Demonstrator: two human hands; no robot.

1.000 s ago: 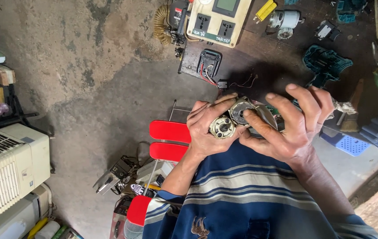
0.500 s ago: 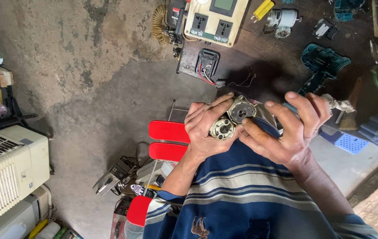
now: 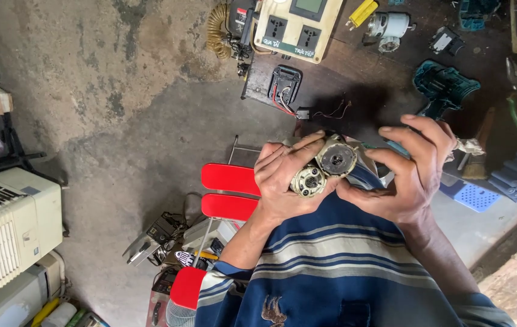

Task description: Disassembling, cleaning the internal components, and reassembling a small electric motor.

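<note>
Fingers (image 3: 283, 158) partly hiding two round motor parts (image 3: 322, 168).

Left hand (image 3: 286, 181): gripped pale round motor part (image 3: 307, 180).
Right hand (image 3: 407, 175): held grey gear housing (image 3: 337, 158), touching it.
Behind: red stool (image 3: 229, 191).

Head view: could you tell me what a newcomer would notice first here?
Two round motor parts at centre, held together between the left hand and right hand. Below them lies a striped blue shirt. Beside the left hand sit red stool slats on the concrete floor.
</note>
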